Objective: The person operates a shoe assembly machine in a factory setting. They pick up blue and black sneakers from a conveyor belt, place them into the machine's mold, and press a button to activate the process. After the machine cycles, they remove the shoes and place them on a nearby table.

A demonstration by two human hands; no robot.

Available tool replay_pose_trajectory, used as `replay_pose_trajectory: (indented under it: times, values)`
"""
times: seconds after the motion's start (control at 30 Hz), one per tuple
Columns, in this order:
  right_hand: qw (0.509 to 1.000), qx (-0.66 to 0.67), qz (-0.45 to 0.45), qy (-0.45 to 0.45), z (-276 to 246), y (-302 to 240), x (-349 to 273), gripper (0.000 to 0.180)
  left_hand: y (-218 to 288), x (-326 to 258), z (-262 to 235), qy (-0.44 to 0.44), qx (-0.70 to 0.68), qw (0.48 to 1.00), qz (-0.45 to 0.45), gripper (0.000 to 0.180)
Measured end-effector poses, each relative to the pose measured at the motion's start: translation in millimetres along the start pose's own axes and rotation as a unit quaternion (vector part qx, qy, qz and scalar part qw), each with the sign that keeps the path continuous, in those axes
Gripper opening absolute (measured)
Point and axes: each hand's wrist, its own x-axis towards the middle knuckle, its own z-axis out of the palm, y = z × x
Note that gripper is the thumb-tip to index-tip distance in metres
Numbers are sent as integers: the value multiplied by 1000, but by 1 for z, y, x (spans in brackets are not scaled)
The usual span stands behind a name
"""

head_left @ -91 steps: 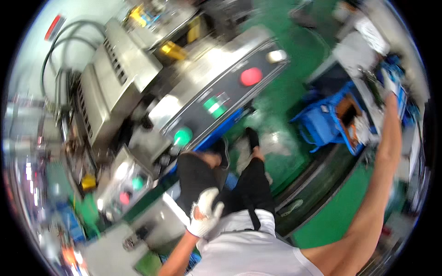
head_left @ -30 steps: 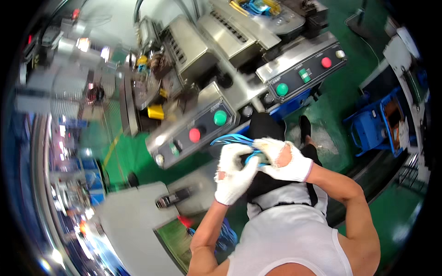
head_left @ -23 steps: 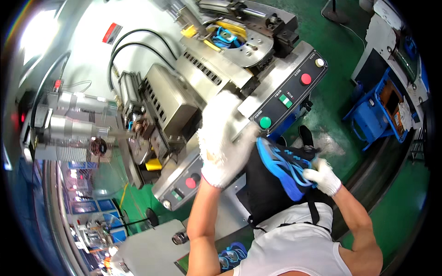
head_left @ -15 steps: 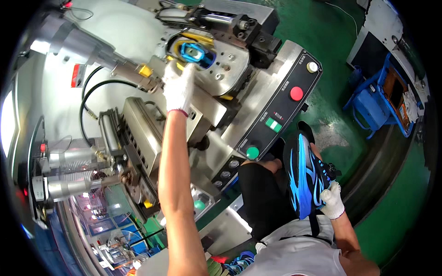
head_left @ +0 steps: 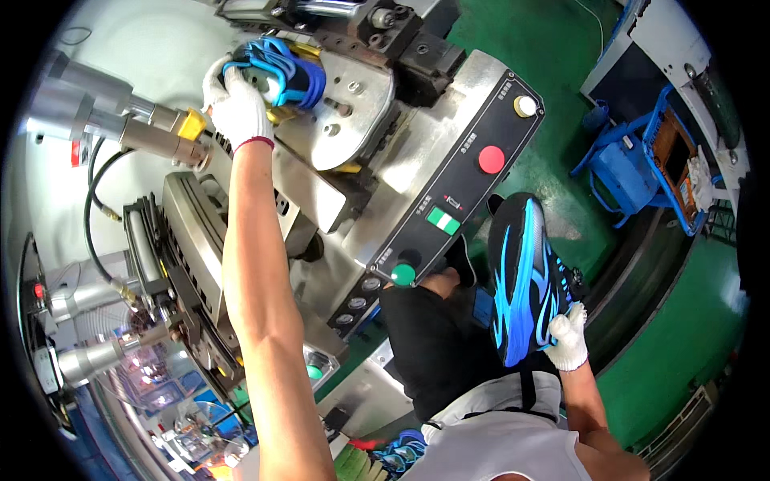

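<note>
My left hand [head_left: 239, 106], in a white knit glove, reaches to the machine and closes its fingers on the rim of a blue shoe upper [head_left: 298, 78]. This upper stands at the rounded metal plate [head_left: 353, 100], between yellow pads; part of it is behind my fingers. Over my lap, my right hand [head_left: 568, 337], gloved too, grips a second shoe upper [head_left: 521, 280], black with bright blue streaks. My right thumb lies on its side, and the other fingers are mostly hidden.
A slanted control panel [head_left: 457, 188] with red, green and white buttons lies between me and the plate. Metal cylinders [head_left: 144, 132] and black hoses stand left. A blue chair [head_left: 630, 176] is at far right. More blue uppers [head_left: 401, 453] lie at the lower edge.
My left hand has moved from beside the plate onto the blue upper, which now sits higher out of the opening. My right hand keeps the other upper; the whole view has shifted.
</note>
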Motion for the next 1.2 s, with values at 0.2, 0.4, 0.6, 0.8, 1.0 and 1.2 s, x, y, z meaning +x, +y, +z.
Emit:
replay_pose_trajectory:
  times: [0.2, 0.4, 0.6, 0.8, 1.0, 1.2]
  values:
    - [994, 30, -88, 65, -7, -18, 32, 30, 122, -76, -121, 60, -162, 984, 51, 23]
    - [962, 102, -247, 47, 42, -184, 114, 27, 140, -250, -258, -216, -234, 945, 72, 32]
    - [907, -117, -396, -78, 158, -386, 219, 54, 120, -396, -336, -378, -39, 913, -148, 25]
    - [796, -518, -289, -120, 299, -462, 319, 66, 94, -442, -358, -311, -37, 930, -194, 34]
    - [733, -565, -378, 29, 358, -399, 370, 47, 85, -425, -356, -334, -50, 916, -215, 35]
    - [711, -617, -329, -76, 319, -414, 350, 65, 88, -426, -359, -329, -104, 916, -204, 32]
